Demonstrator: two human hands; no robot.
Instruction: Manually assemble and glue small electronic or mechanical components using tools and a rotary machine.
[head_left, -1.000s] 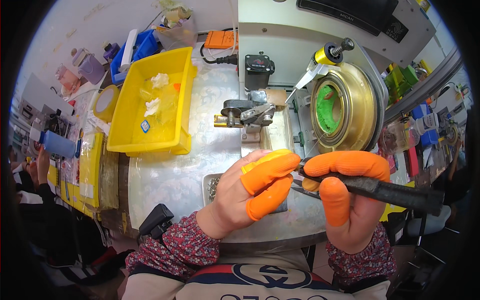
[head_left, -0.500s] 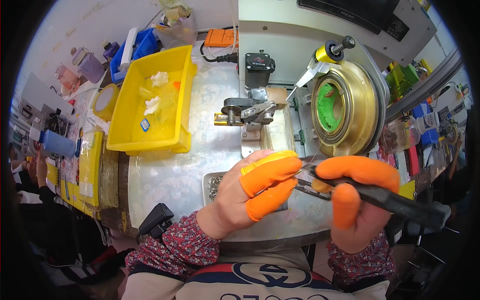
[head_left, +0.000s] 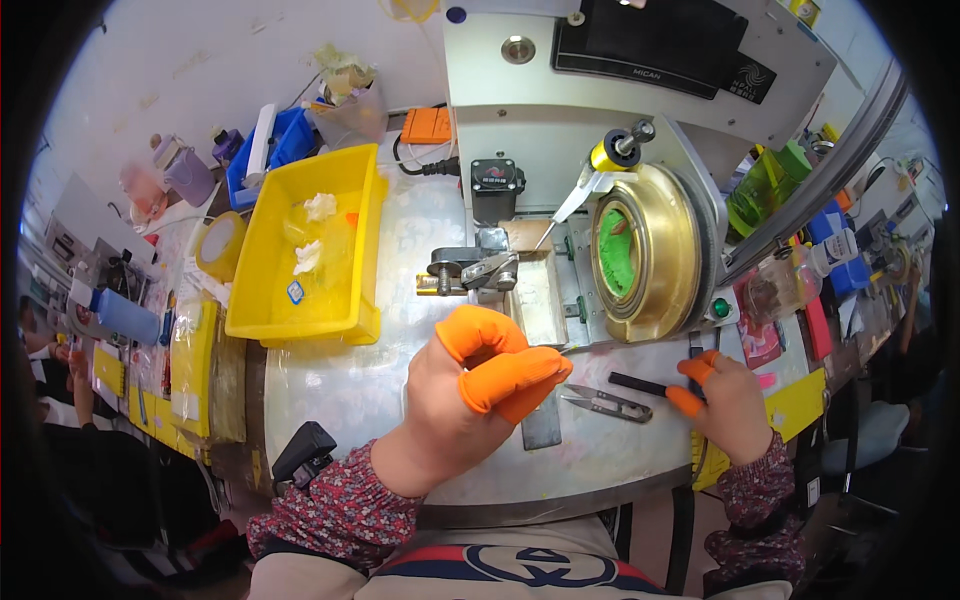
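Observation:
My left hand [head_left: 470, 390], with orange finger covers, is raised over the near middle of the table. Its thumb and fingertips are pinched together; whatever they hold is too small to make out. To the right, my right hand [head_left: 725, 405] is low at the table, orange-covered thumb and finger around one end of a black stick-like tool [head_left: 638, 384]. Between the hands lie thread snips [head_left: 608, 404] with metal blades, next to a flat grey metal plate [head_left: 542, 428] partly under my left hand.
A machine with a brass ring [head_left: 665, 260], green inside, stands beyond my hands. Left of it are a metal clamp [head_left: 475, 268] and a yellow bin [head_left: 350, 310] with white scraps. A small black device [head_left: 304, 452] sits by my left forearm. Yellow sheets [head_left: 797, 405] lie at right.
My right hand has moved right and down to the table with the black tool, away from my left hand. My left hand has turned, fingertips still pinched. The view has shifted.

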